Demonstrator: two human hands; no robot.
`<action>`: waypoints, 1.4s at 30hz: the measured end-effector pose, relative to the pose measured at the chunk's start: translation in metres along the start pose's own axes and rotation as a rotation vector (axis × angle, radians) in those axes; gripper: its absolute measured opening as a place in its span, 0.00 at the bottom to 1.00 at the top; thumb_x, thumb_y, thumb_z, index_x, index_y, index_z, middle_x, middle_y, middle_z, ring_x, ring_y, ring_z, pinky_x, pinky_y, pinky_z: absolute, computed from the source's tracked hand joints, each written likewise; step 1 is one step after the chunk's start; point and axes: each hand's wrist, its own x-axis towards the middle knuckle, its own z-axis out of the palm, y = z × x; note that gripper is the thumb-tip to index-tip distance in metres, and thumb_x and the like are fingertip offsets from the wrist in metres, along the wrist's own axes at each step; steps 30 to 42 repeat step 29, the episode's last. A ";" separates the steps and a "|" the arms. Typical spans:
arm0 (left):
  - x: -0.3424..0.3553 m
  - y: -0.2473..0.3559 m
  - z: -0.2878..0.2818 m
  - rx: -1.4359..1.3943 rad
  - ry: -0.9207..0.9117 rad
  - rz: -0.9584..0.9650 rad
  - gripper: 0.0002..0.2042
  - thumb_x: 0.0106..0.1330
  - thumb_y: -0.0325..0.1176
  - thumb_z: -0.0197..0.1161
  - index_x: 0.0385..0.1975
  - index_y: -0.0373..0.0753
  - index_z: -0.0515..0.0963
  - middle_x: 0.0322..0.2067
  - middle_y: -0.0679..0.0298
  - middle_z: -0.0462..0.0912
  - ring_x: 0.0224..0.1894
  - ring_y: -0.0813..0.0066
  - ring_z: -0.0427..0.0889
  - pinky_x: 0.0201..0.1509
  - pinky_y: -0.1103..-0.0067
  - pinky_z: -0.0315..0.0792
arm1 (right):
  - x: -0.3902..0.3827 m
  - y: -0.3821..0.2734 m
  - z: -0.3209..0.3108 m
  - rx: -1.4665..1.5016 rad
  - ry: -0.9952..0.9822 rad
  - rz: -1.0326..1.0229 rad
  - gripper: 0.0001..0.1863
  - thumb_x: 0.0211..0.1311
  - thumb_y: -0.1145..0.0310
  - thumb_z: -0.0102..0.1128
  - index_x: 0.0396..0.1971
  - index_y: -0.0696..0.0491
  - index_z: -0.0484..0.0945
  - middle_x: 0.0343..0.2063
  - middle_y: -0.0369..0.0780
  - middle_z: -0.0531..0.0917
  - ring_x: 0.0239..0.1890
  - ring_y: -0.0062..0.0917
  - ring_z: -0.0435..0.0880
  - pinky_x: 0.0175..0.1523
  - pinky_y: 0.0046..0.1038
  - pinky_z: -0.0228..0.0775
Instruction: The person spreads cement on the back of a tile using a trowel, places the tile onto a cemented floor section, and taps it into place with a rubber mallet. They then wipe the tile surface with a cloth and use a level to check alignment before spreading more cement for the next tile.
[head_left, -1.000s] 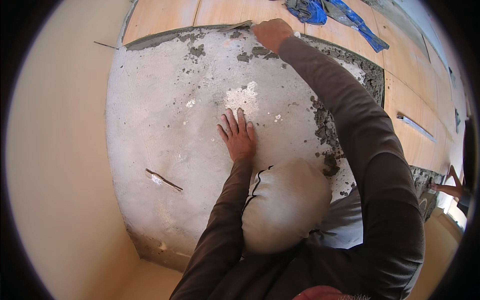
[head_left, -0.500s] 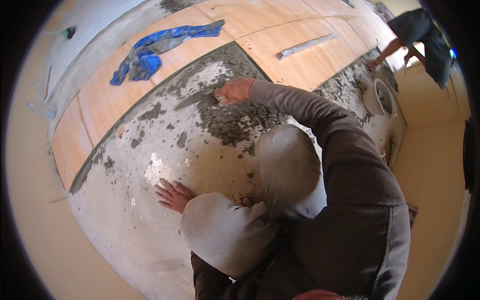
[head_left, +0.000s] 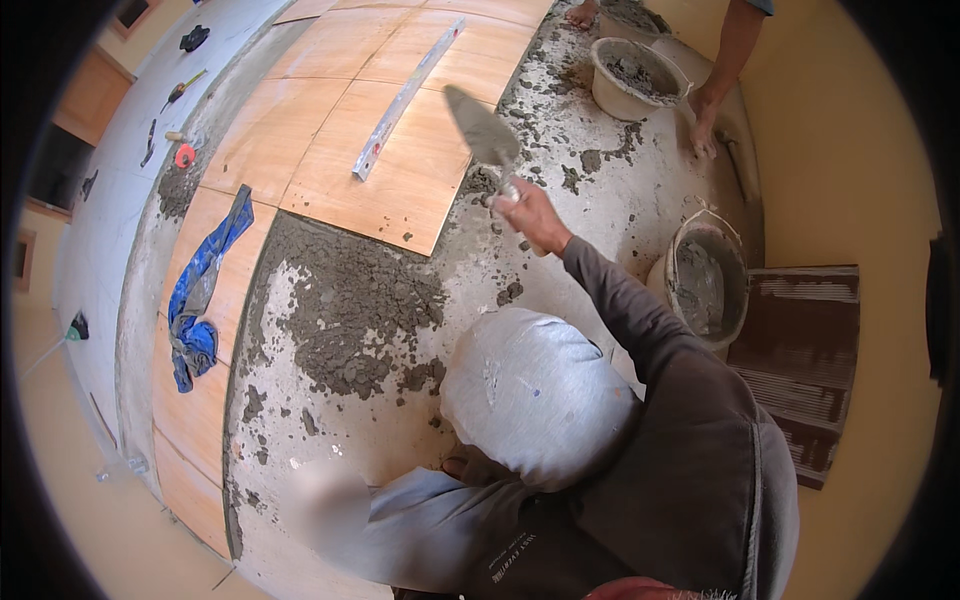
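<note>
My right hand (head_left: 533,216) grips the handle of a trowel (head_left: 484,128), its pointed grey blade raised over the edge of the laid tiles. Below it, a patch of rough wet mortar (head_left: 350,310) covers the concrete floor, bordered by tiles at the far and left sides. A smeared pale patch beside my left knee lies where my left hand seems to be; its fingers cannot be made out. Wood-coloured tiles (head_left: 370,215) stretch away, with a metal level (head_left: 408,100) lying on them.
A blue and grey cloth (head_left: 193,310) lies on the left tiles. Mortar buckets stand at right (head_left: 705,280) and farther off (head_left: 635,80). Beside the near bucket is a brown slatted panel (head_left: 800,360). Another person's bare foot (head_left: 703,135) is by the wall. A tape measure (head_left: 182,90) lies far left.
My right hand has lifted the trowel off the mortar and moved it right. The view has turned right, bringing the buckets closer. My left hand no longer shows clearly on the floor.
</note>
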 end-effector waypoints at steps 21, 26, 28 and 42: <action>0.009 0.043 -0.367 -1.083 0.126 0.186 0.30 0.77 0.48 0.61 0.70 0.31 0.70 0.60 0.51 0.81 0.58 0.64 0.82 0.65 0.71 0.75 | 0.199 0.152 -0.341 0.830 0.705 0.193 0.27 0.72 0.51 0.63 0.53 0.62 0.73 0.43 0.43 0.79 0.41 0.31 0.81 0.55 0.43 0.76; 0.025 0.152 -0.459 -1.079 0.044 0.599 0.27 0.79 0.45 0.58 0.69 0.31 0.71 0.60 0.51 0.81 0.62 0.64 0.81 0.70 0.70 0.71 | 0.120 0.132 -0.315 0.567 0.806 0.156 0.26 0.68 0.51 0.70 0.52 0.58 0.79 0.36 0.38 0.81 0.38 0.27 0.80 0.46 0.37 0.76; 0.029 0.204 -0.481 -1.076 -0.027 0.771 0.26 0.80 0.44 0.57 0.68 0.31 0.72 0.60 0.52 0.82 0.62 0.65 0.80 0.72 0.71 0.69 | 0.071 0.114 -0.280 0.643 0.688 0.126 0.27 0.68 0.51 0.70 0.54 0.58 0.78 0.41 0.40 0.83 0.42 0.26 0.82 0.48 0.35 0.78; 0.025 0.193 -0.489 -1.070 -0.008 0.768 0.26 0.80 0.44 0.57 0.68 0.31 0.72 0.60 0.52 0.82 0.62 0.65 0.80 0.72 0.71 0.69 | 0.046 0.098 -0.246 0.656 0.588 0.125 0.28 0.69 0.53 0.68 0.58 0.58 0.76 0.49 0.42 0.82 0.48 0.27 0.82 0.51 0.34 0.77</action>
